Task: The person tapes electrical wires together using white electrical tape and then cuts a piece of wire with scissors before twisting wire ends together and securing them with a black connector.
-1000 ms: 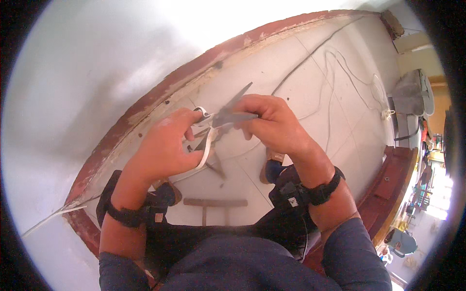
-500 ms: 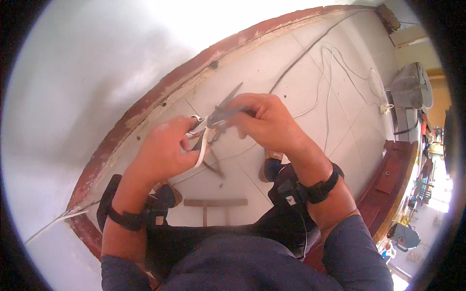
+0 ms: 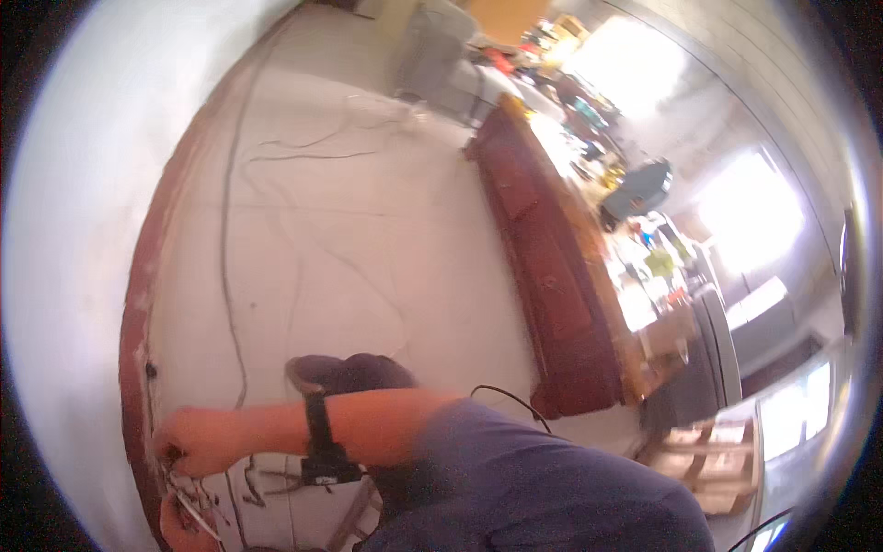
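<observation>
At the lower left of the frame, the right hand (image 3: 191,440) was curled shut around thin white wires (image 3: 189,504) by the red baseboard (image 3: 131,331). Just below, the left hand (image 3: 177,526) showed only partly at the bottom edge, so I could not tell its grip. A black wristband (image 3: 320,440) crossed the forearm, and a long red bench (image 3: 543,267) stood toward the right.

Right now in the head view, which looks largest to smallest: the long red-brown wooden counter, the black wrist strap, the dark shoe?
1. Long red-brown wooden counter.
2. Dark shoe.
3. Black wrist strap.
The counter lies farther off, so it is truly bigger still.
</observation>
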Demonstrator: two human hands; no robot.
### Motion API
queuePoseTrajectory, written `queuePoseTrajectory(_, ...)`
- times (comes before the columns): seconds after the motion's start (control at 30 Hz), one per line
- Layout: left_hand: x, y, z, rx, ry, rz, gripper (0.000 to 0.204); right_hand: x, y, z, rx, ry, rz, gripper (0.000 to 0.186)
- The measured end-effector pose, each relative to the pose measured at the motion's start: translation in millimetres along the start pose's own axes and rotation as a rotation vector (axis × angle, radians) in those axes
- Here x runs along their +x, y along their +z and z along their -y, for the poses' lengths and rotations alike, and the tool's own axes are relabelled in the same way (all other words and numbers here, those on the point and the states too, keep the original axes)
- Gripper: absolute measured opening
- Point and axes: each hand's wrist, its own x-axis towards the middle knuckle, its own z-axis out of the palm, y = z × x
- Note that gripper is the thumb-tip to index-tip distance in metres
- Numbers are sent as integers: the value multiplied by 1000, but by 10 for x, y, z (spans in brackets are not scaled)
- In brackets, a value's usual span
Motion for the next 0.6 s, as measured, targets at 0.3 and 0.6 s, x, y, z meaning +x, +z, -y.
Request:
queuePoseTrajectory(0.3, -3, -124, -656, -107, 145, 104, 52, -369, 144, 33, 45, -9, -239, 16)
queuePoseTrajectory(0.6, -51, 26, -612, -8, 378, 182, 58, -580, 447, -311, -90, -20, -456, 17)
